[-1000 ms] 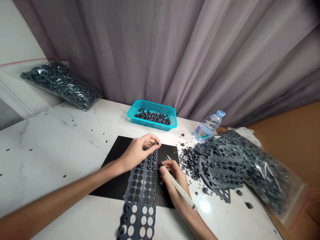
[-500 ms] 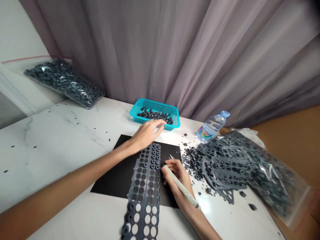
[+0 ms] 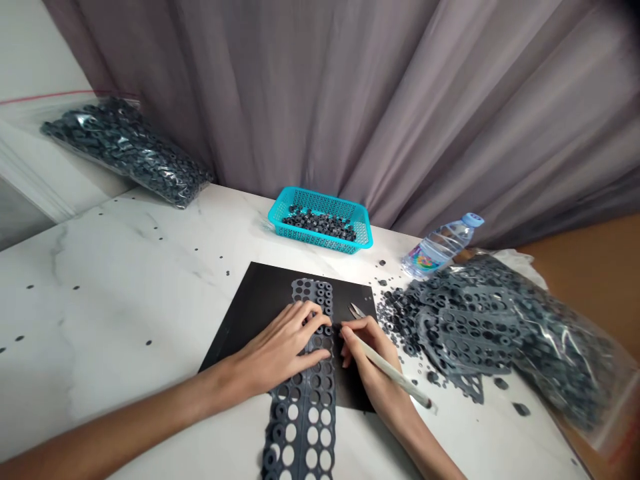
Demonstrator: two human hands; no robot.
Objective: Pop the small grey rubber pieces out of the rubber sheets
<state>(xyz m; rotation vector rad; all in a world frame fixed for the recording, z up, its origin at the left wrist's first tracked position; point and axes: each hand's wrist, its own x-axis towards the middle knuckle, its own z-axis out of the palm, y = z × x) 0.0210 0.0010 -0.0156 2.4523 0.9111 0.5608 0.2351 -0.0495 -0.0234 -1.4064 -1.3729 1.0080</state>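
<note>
A long dark grey rubber strip (image 3: 299,427) full of round holes lies across a black mat (image 3: 235,320) and past its front edge. Thick rings (image 3: 324,293) still sit in the strip's far right rows, with several more at its near left edge. My left hand (image 3: 285,343) rests over the strip, fingers apart, nothing visible in them. Closed around a pale pen-like tool (image 3: 393,373), my right hand (image 3: 375,347) is just right of the strip; the tool's tip is hard to make out. Pointed metal tips (image 3: 356,311) show beyond its fingers; whether it holds them is unclear.
A turquoise basket (image 3: 320,243) of small dark pieces stands at the back. To the right are a water bottle (image 3: 443,247), a heap of holed rubber sheets (image 3: 470,327) and a plastic bag (image 3: 575,360). Another filled bag (image 3: 130,153) lies back left.
My left hand has come back from the basket's front edge down onto the strip. My right hand stays beside the strip with the tool. The view has shifted slightly.
</note>
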